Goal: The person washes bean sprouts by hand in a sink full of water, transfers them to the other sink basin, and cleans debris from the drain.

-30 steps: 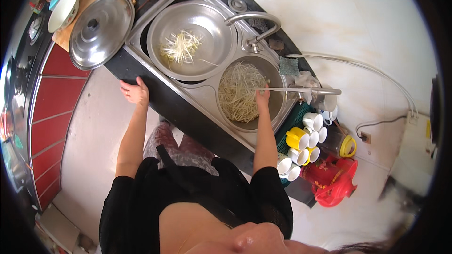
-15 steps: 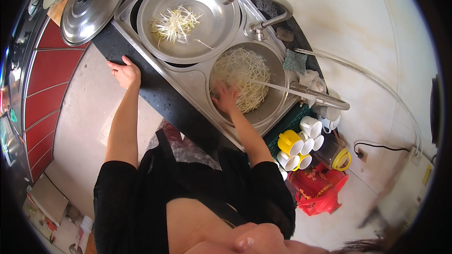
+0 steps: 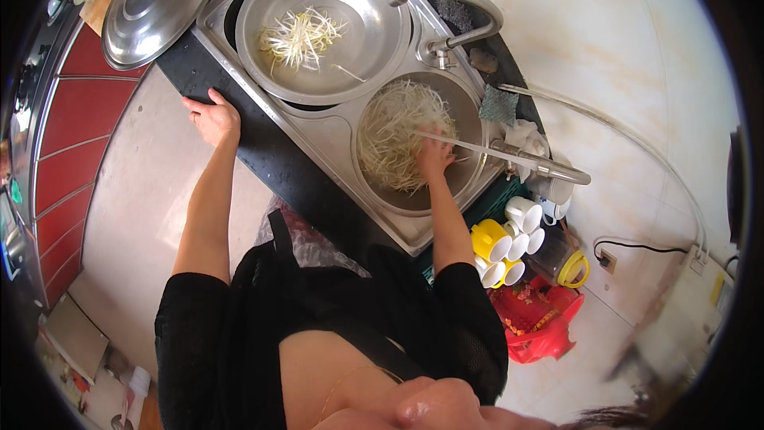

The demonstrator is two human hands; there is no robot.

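The right hand (image 3: 434, 161) lay in the smaller round basin (image 3: 469, 103) of the steel double sink (image 3: 326, 134), palm down among a mass of pale bean sprouts (image 3: 394, 135) that filled most of that basin; its fingers were spread and pressed into the strands, though whether they gripped any could not be told. A thin stream of water or a slim rod crossed just above the hand, running from about nine o'clock toward a metal handle (image 3: 541, 166) at three o'clock of the basin. The left hand (image 3: 213, 117) rested flat on the dark counter edge (image 3: 263, 151), at about eight o'clock of the large bowl, fingers loosely splayed and holding nothing. That large steel bowl (image 3: 374, 40) sat in the other basin, at ten o'clock of the right hand, with a smaller heap of sprouts (image 3: 298, 34) in it. The curved tap (image 3: 454, 0) arched over the divide between the two. A steel lid (image 3: 159, 4) lay on the counter at nine o'clock of the bowl. Yellow and white cups (image 3: 509, 239) clustered at five o'clock of the sink, beside a red basket (image 3: 541, 318).
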